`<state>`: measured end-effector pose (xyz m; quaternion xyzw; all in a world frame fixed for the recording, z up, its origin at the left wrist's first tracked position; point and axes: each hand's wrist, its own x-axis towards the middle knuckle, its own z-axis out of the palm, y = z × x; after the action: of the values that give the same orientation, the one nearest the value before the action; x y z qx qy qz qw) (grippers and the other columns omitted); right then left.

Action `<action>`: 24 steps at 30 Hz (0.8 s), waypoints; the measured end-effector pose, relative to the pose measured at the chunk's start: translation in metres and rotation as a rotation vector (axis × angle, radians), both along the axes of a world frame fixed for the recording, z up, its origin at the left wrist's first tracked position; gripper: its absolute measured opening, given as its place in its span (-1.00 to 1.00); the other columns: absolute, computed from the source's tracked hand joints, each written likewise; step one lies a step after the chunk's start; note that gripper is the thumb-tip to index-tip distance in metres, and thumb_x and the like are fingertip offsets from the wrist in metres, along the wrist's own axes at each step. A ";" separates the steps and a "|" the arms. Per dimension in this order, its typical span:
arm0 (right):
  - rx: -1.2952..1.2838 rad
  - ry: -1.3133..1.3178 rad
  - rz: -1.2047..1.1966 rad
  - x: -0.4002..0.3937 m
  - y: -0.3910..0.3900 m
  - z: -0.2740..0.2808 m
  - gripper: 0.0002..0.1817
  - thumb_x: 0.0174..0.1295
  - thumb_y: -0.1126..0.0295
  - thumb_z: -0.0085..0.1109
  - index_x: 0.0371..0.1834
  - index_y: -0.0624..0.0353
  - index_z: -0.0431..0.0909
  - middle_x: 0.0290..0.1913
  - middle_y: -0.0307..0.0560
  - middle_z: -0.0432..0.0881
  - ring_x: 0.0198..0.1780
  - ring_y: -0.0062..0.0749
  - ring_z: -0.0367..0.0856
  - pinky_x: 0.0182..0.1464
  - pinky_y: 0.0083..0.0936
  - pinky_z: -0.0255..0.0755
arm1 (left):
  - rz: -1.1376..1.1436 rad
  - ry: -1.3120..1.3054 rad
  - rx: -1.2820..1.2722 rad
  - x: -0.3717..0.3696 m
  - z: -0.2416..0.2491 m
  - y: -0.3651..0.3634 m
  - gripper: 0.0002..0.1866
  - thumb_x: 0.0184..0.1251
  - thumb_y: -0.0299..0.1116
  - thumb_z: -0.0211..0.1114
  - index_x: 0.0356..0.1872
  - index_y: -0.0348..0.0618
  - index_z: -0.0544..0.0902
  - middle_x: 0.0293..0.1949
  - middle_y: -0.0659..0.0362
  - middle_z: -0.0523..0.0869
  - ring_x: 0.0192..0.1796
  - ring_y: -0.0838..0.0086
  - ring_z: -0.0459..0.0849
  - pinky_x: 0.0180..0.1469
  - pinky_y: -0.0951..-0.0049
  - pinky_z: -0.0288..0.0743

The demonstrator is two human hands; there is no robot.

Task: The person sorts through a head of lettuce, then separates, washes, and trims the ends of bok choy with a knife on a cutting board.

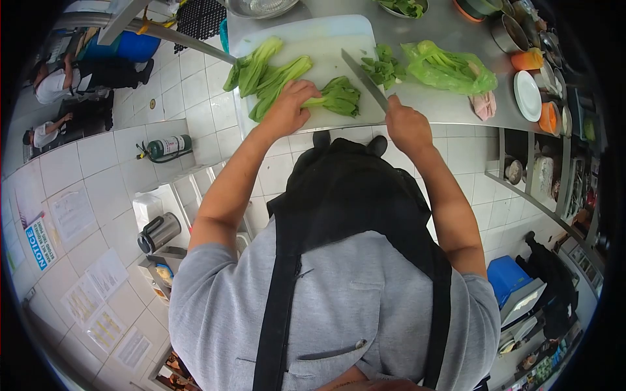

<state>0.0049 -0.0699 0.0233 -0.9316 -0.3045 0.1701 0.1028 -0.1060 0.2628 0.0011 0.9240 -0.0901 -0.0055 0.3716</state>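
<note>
On the white cutting board (pixel 332 32), my left hand (pixel 287 109) has its fingers curled on the stem end of a leafy green (pixel 341 98), whose leaves point right. Whole leafy greens (pixel 261 62) lie just beyond and left of that hand. My right hand (pixel 407 124) is closed round the handle of a knife (pixel 365 79); the blade slants up and left over the board, right of the held green and not clearly touching it. Cut leaves (pixel 385 67) lie in a pile beyond the blade at the board's right edge.
Right of the board are a green plastic bag (pixel 450 68) of greens, a pink cloth (pixel 483 105) and white plates (pixel 527 96). A metal bowl of leaves (pixel 404 6) and a metal colander (pixel 261 6) stand at the far side. Other people (pixel 59 81) are far left and lower right.
</note>
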 end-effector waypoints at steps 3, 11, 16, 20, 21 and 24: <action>0.043 0.002 -0.103 0.006 -0.007 0.012 -0.77 0.61 0.33 0.11 0.14 0.26 0.47 -0.27 0.36 0.84 -0.17 0.40 0.87 -0.03 0.34 0.70 | 0.042 -0.045 0.007 -0.011 0.005 -0.002 -0.47 0.14 -0.71 0.34 0.20 -0.16 0.74 0.30 0.01 0.71 0.38 -0.08 0.59 0.52 0.01 0.50; 0.267 0.257 -0.177 -0.006 -0.024 -0.013 -0.73 0.64 0.27 0.14 0.16 0.26 0.51 -0.11 0.54 0.82 -0.01 0.61 0.79 0.09 0.42 0.61 | 0.222 -0.218 0.015 0.005 0.021 -0.005 -0.51 0.19 -0.67 0.40 0.20 -0.20 0.74 0.28 -0.03 0.72 0.33 -0.11 0.61 0.46 0.00 0.54; 0.278 0.188 -0.340 -0.006 -0.027 -0.007 -0.71 0.64 0.29 0.13 0.19 0.29 0.50 -0.13 0.56 0.81 -0.02 0.63 0.79 0.10 0.43 0.60 | 0.412 -0.420 -0.172 0.047 0.032 -0.020 -0.54 0.25 -0.61 0.44 0.22 -0.24 0.71 0.25 -0.09 0.71 0.33 -0.14 0.62 0.45 -0.05 0.51; 0.310 0.196 -0.373 -0.012 -0.026 0.006 -0.70 0.64 0.29 0.13 0.19 0.33 0.49 -0.16 0.56 0.81 -0.04 0.65 0.78 0.09 0.44 0.60 | 0.524 -0.496 -0.195 0.070 0.027 -0.037 -0.54 0.26 -0.59 0.46 0.22 -0.25 0.70 0.25 -0.11 0.70 0.35 -0.15 0.60 0.44 -0.05 0.51; 0.293 0.197 -0.351 -0.016 -0.026 0.004 -0.69 0.64 0.30 0.12 0.21 0.33 0.49 -0.13 0.56 0.82 -0.02 0.64 0.79 0.12 0.43 0.60 | 0.515 -0.515 -0.089 0.070 0.018 -0.039 -0.53 0.27 -0.56 0.48 0.24 -0.24 0.71 0.27 -0.11 0.68 0.37 -0.14 0.59 0.47 -0.05 0.50; 0.245 0.247 -0.326 -0.026 -0.026 -0.004 -0.70 0.66 0.30 0.12 0.21 0.33 0.49 -0.03 0.58 0.80 0.06 0.64 0.76 0.13 0.35 0.59 | 0.414 -0.390 0.096 0.052 -0.020 -0.050 -0.48 0.27 -0.55 0.49 0.30 -0.24 0.72 0.35 -0.14 0.62 0.41 -0.19 0.56 0.50 -0.08 0.50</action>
<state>-0.0209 -0.0961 0.0189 -0.9210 -0.1535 0.2258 0.2779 -0.0544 0.2128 -0.0186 0.9229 0.0308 0.2440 0.2964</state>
